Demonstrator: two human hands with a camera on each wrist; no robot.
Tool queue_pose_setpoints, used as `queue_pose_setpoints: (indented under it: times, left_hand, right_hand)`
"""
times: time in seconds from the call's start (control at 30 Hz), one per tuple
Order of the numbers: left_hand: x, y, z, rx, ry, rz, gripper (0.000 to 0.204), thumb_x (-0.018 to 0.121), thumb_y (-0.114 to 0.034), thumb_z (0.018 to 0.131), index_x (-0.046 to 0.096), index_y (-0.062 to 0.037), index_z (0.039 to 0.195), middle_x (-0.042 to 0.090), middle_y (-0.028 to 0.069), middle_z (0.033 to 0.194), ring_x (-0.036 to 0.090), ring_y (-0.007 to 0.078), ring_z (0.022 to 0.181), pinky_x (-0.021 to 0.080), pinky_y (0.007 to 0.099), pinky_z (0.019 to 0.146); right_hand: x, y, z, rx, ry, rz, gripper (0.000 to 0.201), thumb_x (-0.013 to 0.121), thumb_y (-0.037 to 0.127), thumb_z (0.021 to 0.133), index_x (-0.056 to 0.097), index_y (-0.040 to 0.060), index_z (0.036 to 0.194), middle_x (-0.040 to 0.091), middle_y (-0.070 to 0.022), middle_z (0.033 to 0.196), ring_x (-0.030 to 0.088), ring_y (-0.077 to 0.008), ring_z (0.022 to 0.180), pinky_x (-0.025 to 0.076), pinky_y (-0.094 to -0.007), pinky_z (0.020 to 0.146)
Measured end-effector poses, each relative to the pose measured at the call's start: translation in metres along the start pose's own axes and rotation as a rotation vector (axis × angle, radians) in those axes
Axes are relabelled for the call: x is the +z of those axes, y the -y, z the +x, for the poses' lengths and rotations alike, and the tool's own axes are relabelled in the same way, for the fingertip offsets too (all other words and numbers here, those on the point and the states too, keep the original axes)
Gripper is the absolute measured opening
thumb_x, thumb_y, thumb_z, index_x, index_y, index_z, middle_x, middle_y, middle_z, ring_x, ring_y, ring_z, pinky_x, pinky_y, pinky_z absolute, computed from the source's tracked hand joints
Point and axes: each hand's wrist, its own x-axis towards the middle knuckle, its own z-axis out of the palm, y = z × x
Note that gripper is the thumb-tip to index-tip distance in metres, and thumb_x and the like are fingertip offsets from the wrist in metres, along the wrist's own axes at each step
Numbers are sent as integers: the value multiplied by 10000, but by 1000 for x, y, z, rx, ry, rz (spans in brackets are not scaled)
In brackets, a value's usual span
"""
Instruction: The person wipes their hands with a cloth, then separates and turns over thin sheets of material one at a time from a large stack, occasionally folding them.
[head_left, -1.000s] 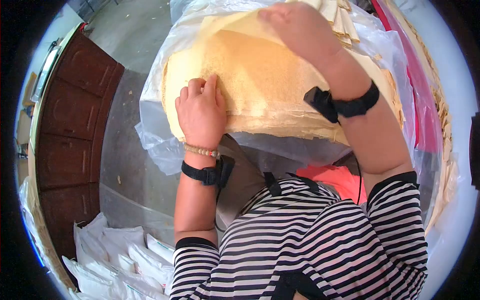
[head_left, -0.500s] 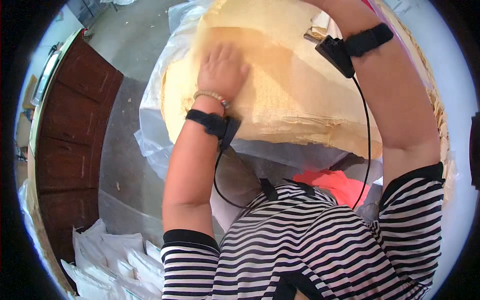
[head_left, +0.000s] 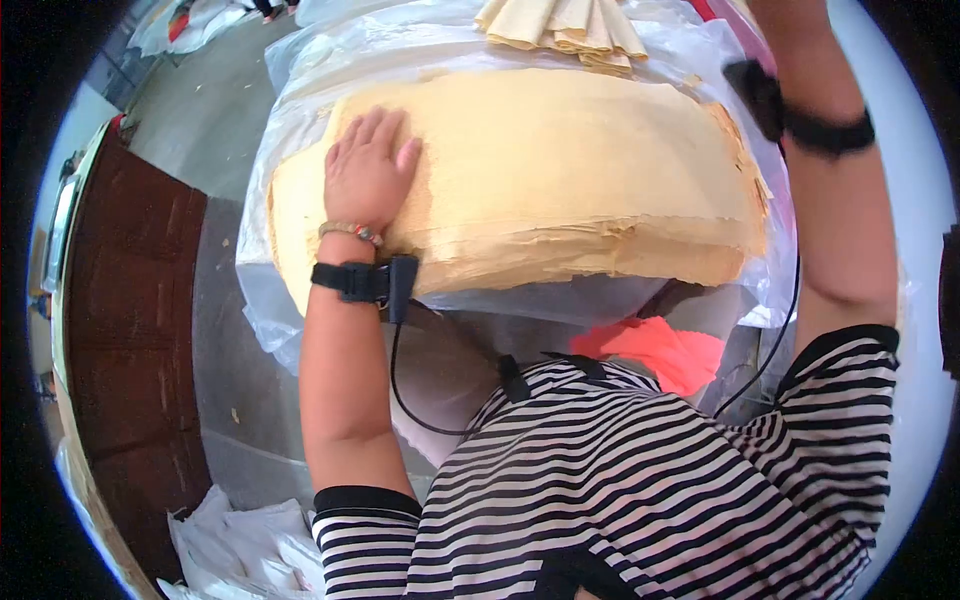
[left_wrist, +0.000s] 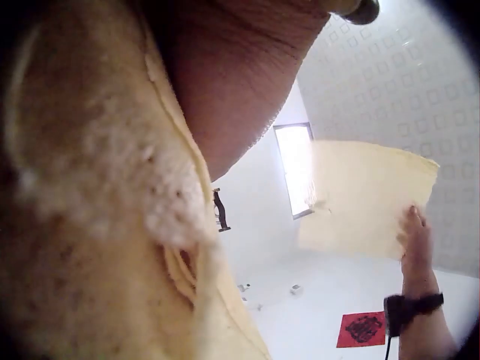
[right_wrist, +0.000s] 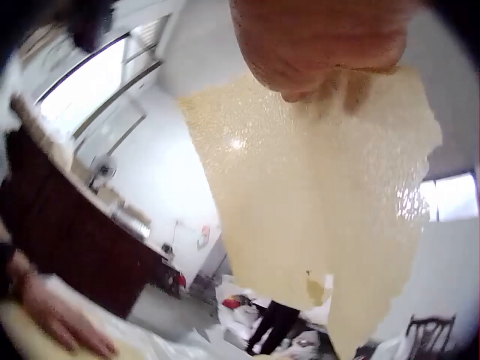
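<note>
Sheet (right_wrist: 300, 195): thin, pale yellow, uneven edges, shiny patches; held up in air | stack of sheets (head_left: 560, 150): thick, yellowish, ragged-edged; flat on clear plastic (head_left: 400, 40)

The stack of sheets (head_left: 560, 150) is set on a plastic cover (head_left: 258, 250). Behind the stack, folded sheets (head_left: 565, 28) are laid on the same cover. On the left, past a strip of floor (head_left: 240, 360), a cabinet (head_left: 130, 330) is placed. Sacks (head_left: 255, 545) are heaped low on the left, close to the cabinet (their bottom edge is cut off). A cloth (head_left: 660, 350) is seen before the stack, right of the middle. The left hand (head_left: 370, 172) is laid on the stack's left part.
</note>
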Motion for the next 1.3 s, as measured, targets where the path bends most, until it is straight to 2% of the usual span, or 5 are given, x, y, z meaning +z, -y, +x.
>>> queue_pose_setpoints:
  times: [0.27,0.37,0.47,0.93,1.3]
  left_hand:
    - [-2,0,-2,94,-52,33,443,551,-392,1033,631,-175,1411,573,114,1498,511,325,1399,386,479,1154]
    - [-12,-18,-7,234,0,-115,388,633,-301,988,680,-133,1335,625,155,1420,573,358,1328,452,489,1102]
    - [-30,-76,-34,499,52,-302,407,751,-253,896,704,-89,1266,661,176,1353,603,386,1279,480,478,1074]
    - [-44,-155,-68,287,4,-148,496,777,-201,876,648,-41,1328,648,175,1378,602,377,1275,469,457,1074]
    - [5,-239,-33,627,47,-209,388,717,-174,896,675,-87,1271,650,124,1357,591,334,1277,461,456,1073]
  right_hand:
    - [-24,42,-250,711,861,323,272,645,137,983,733,139,1240,736,-97,1222,688,-287,1132,527,-365,989]
    - [-45,49,-291,481,929,306,307,667,113,943,736,152,1240,686,-84,1338,633,-285,1240,500,-374,1051]
    - [-61,56,-297,556,920,421,334,688,95,905,744,162,1228,640,-97,1404,588,-303,1298,481,-389,1080]
    - [-89,91,-306,626,674,326,225,713,185,900,775,164,1115,686,-119,1248,623,-324,1215,492,-445,1043]
    - [-119,94,-331,698,607,433,336,735,177,874,712,129,1206,682,-118,1258,613,-317,1225,458,-482,1078]
